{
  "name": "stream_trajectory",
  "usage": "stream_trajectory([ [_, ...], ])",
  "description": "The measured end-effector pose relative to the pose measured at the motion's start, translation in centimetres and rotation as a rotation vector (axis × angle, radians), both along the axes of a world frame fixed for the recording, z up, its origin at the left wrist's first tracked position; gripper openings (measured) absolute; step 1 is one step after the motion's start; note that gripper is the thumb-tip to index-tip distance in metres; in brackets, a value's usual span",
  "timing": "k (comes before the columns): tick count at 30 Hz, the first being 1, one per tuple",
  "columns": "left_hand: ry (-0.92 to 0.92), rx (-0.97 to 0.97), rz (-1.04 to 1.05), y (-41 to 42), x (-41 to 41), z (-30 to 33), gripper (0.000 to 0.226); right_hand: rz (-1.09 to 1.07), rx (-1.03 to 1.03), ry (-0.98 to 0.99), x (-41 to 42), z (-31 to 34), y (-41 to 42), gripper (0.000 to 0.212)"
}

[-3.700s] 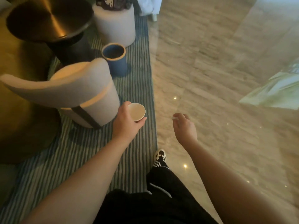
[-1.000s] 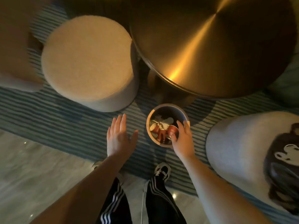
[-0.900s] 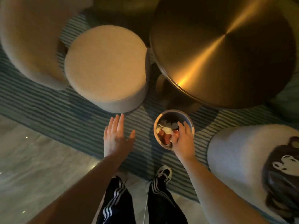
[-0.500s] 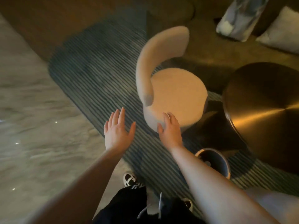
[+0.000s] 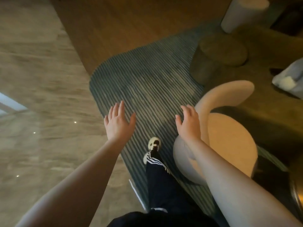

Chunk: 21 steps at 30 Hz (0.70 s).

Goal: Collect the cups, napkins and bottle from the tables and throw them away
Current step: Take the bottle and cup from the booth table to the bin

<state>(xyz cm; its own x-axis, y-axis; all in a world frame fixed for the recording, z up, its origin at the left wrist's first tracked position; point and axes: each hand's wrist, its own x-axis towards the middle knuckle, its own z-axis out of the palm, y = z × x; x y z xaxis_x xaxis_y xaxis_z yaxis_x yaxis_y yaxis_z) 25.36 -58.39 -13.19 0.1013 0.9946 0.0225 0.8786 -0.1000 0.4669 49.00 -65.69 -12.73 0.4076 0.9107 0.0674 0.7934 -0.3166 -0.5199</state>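
**Both hands empty above the striped rug**

The left hand [image 5: 118, 123] is held out flat, palm down, with its fingers straight and a little spread; it holds nothing. The right hand [image 5: 188, 123] is also held out palm down with relaxed, almost straight fingers, and it also holds nothing. The 2 hands are apart from each other, the left at about 10 o'clock from the shoe [image 5: 153, 145] and the right at about 2 o'clock from it.

Under the hands lies a rug [image 5: 147, 76] with thin blue and pale stripes. The shoe, pale with a dark top, stands on the rug, and a dark trouser leg [image 5: 161, 177] with white stripes goes down to it.

At 3 o'clock from the right hand stands a beige chair [image 5: 229, 145] with a round seat and a curved backrest; the right forearm passes over its near edge. At 1 o'clock stands a dark round stool [image 5: 219, 53]. At 9 o'clock the floor [image 5: 41, 95] is polished stone.

No cup, napkin or bottle is visible in this view, so their place cannot be told.
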Motion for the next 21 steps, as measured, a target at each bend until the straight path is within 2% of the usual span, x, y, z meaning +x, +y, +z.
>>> stream_trajectory([
  [5,0.015,-0.047,-0.023,14.6,3.8,-1.6,0.072,-0.005,-0.029,0.017,4.1,-2.5,13.4,0.046],
  [9,0.059,-0.058,-0.035,29.8,8.1,0.4,0.071,0.024,-0.098,0.056,9.0,-2.4,27.1,0.045],
  [15,0.084,-0.033,-0.087,45.6,15.5,2.8,0.07,-0.035,-0.069,0.046,15.1,0.2,42.7,0.043],
  [21,0.099,-0.018,-0.15,59.9,23.6,2.0,0.071,-0.099,-0.062,0.067,22.9,1.1,55.9,0.044],
])
